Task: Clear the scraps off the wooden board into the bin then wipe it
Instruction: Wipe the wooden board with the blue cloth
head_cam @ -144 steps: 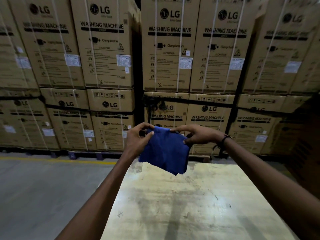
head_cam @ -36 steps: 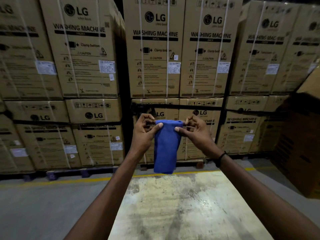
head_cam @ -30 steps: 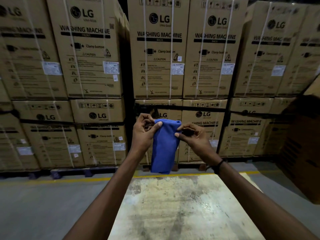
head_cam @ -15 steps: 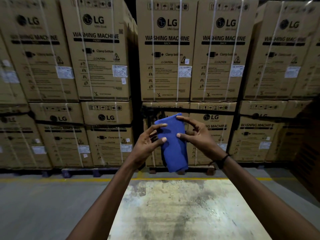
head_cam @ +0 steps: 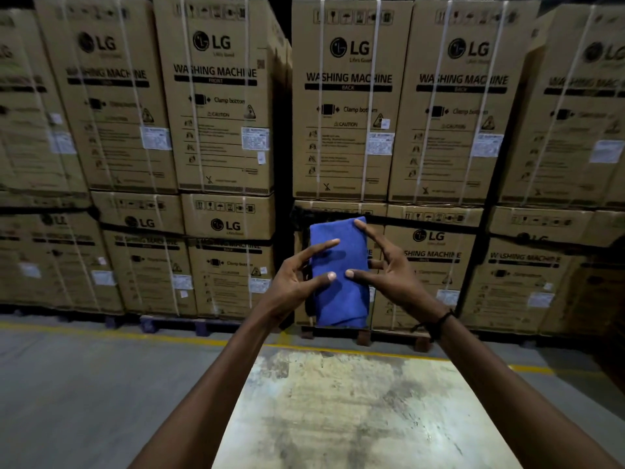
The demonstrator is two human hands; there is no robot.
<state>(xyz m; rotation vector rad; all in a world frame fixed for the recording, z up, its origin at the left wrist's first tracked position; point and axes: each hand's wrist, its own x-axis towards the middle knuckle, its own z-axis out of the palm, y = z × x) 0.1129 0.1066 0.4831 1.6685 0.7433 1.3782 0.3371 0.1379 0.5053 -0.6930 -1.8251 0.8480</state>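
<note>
A folded blue cloth [head_cam: 340,265] hangs upright in the air above the far edge of the wooden board [head_cam: 355,418]. My left hand [head_cam: 297,282] holds its left side, thumb and forefinger lying on the front. My right hand [head_cam: 385,275] holds its right side, with the thumb on the front, the forefinger along the top corner and other fingers behind. The board is pale and stained, and I see no scraps on the part in view. No bin is in view.
A wall of stacked cardboard washing-machine boxes [head_cam: 348,106] on pallets [head_cam: 362,336] stands beyond the board. A yellow line [head_cam: 169,338] runs across the grey concrete floor [head_cam: 84,401] left of the board.
The wide cloth has been folded into a narrow strip. My hands moved from pinching its top corners to holding its sides with thumbs on the front, fingers more spread.
</note>
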